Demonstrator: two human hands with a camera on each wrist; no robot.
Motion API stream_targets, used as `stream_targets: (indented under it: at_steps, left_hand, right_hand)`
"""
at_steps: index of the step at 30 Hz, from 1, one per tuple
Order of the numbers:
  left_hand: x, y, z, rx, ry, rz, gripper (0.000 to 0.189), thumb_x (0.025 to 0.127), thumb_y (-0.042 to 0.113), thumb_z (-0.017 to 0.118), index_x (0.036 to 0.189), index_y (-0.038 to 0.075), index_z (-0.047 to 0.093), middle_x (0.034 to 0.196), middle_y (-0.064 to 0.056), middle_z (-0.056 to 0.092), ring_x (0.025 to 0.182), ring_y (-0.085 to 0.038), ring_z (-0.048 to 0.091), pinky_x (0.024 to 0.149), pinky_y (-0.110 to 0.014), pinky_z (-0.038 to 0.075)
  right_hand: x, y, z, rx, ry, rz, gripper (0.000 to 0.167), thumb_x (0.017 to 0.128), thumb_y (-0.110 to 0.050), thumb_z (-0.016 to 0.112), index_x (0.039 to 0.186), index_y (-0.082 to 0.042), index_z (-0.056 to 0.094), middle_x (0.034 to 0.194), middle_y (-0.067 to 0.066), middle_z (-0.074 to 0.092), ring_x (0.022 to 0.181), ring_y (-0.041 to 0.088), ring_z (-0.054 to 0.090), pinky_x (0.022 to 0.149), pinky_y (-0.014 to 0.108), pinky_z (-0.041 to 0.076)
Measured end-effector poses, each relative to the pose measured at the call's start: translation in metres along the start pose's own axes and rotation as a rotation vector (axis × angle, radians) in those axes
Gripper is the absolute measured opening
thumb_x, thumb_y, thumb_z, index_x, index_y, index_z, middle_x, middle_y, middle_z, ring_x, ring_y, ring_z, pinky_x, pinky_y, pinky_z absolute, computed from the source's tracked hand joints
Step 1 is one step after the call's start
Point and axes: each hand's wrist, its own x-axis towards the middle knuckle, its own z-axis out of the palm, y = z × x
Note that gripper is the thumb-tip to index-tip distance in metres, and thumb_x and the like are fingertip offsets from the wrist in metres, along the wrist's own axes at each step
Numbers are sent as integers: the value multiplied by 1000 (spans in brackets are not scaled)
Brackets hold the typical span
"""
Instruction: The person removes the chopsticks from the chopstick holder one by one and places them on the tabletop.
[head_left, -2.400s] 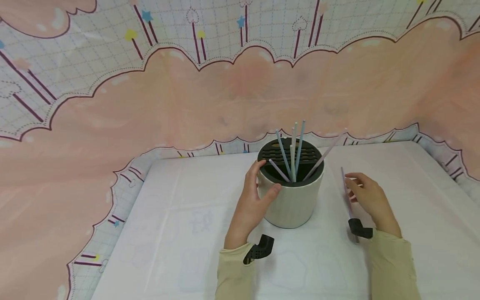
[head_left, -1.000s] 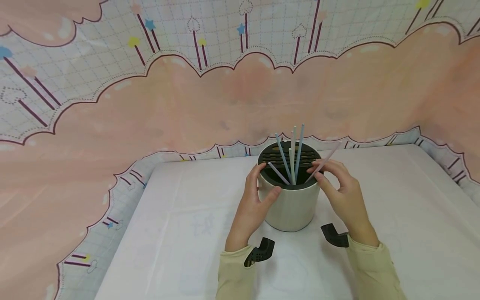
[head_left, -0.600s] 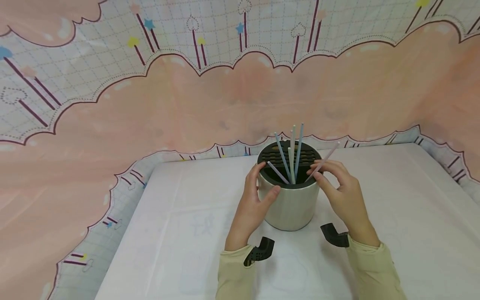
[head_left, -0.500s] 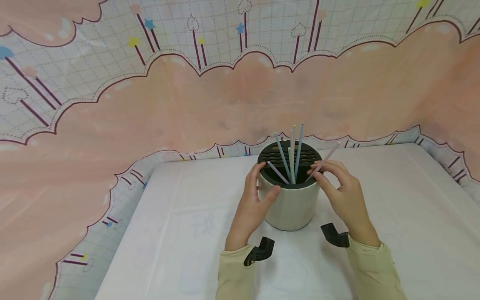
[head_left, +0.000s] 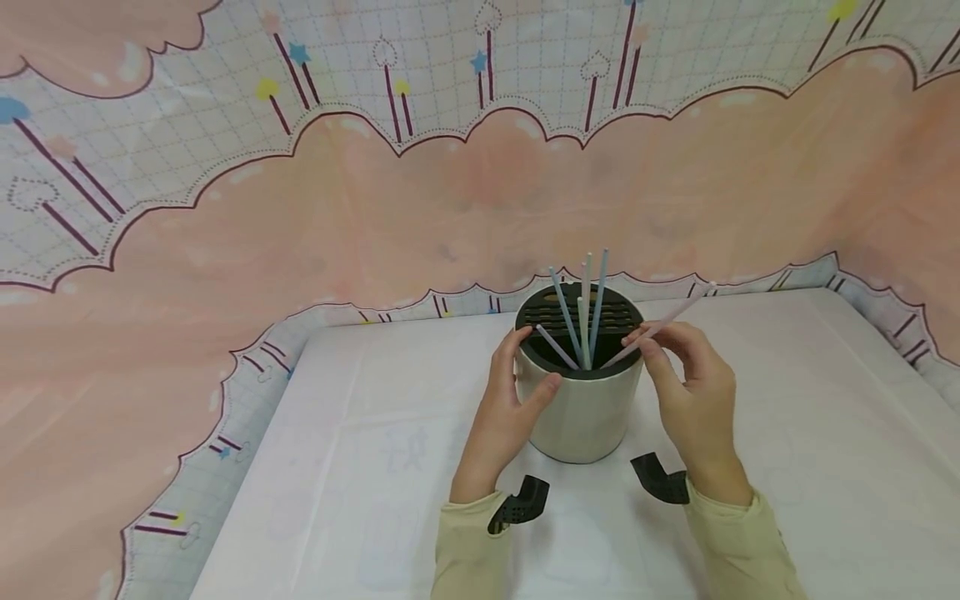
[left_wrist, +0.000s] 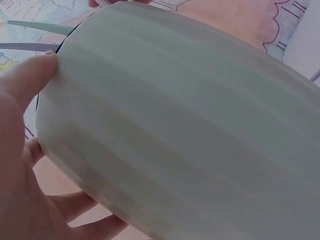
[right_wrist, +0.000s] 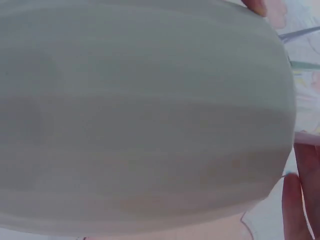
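Can't read any text or numbers here, tbh. Closest thing is some faint marks (head_left: 403,448) on the white tabletop (head_left: 330,517), around 8 o'clock from the pot (head_left: 581,417) (way too washed out to make out).

Smooth matt pot, ridged black plastic, printed cloth behind.
The pot (head_left: 581,421) has a pale, smooth outer wall in soft flat facets, matt with a faint sheen, perhaps plastic or ceramic; the pictures do not settle which. Its black insert (head_left: 622,312) looks like moulded plastic, dull and ridged with slats. The straws (head_left: 597,308) are slim, smooth and matt, paper or plastic being hard to tell. The table cover (head_left: 360,467) is white and smooth, lightly creased, with a low sheen. The backdrop (head_left: 480,200) looks like printed cloth, slightly rippled. The sleeves (head_left: 468,546) are soft, matt cloth; the wrist mounts (head_left: 528,497) are dull black plastic.
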Motion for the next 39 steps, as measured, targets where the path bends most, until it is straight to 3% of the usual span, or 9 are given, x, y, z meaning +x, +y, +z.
stream_targets:
  at_steps: [5, 10, 15, 20, 28, 36, 39]
  left_hand:
    - [-1, 1, 0, 5, 3, -2, 65, 81, 57, 51, 135, 48, 16, 143, 22, 9, 130, -10, 18, 98, -48, 29]
    - [0, -1, 0, 11, 9, -12, 66, 81, 57, 51, 135, 47, 16, 144, 21, 9, 131, -9, 17, 99, -48, 29]
    - [-1, 0, -2, 14, 10, -11, 65, 81, 57, 51, 135, 48, 15, 145, 18, 10, 131, -10, 17, 98, -48, 29]
    - [0, -1, -2, 22, 7, 6, 65, 82, 57, 51, 135, 47, 16, 144, 20, 10, 130, -9, 17, 99, -47, 29]
    - [-1, 0, -3, 25, 4, 12, 65, 82, 57, 51, 135, 47, 16, 144, 19, 10, 130, -8, 17, 99, -49, 27]
    - [-1, 0, -2, 27, 7, 7, 65, 81, 58, 51, 135, 47, 16, 142, 22, 9, 130, -8, 18, 99, -48, 27]
    - [-1, -1, -2, 24, 5, 4, 65, 81, 58, 51, 135, 47, 16, 143, 22, 9, 130, -8, 18, 99, -49, 27]
  right_hand:
    - [2, -17, 0, 219, 87, -42, 16, 82, 14, 52, 98, 16, 51, 91, 20, 57, 84, 20, 61, 81, 27, 47]
    - [5, -11, -7, 509, 271, -30, 17, 82, 13, 51, 98, 18, 47, 89, 27, 54, 78, 29, 61, 72, 32, 51]
    - [13, -2, -18, 692, 460, -14, 21, 82, 11, 52, 99, 19, 43, 86, 32, 51, 70, 36, 60, 65, 38, 52]
    - [19, 7, -33, 896, 598, 0, 28, 81, 10, 55, 102, 19, 39, 80, 35, 50, 64, 42, 58, 58, 45, 51]
    - [19, 14, -48, 967, 691, 56, 23, 86, 7, 51, 105, 15, 42, 74, 31, 52, 58, 40, 57, 55, 44, 51]
    - [20, 26, -55, 948, 635, 78, 28, 82, 10, 54, 105, 20, 41, 68, 31, 51, 50, 37, 55, 46, 40, 50]
    - [18, 34, -57, 854, 568, 127, 30, 83, 7, 56, 106, 20, 42, 69, 29, 55, 52, 34, 57, 47, 38, 51]
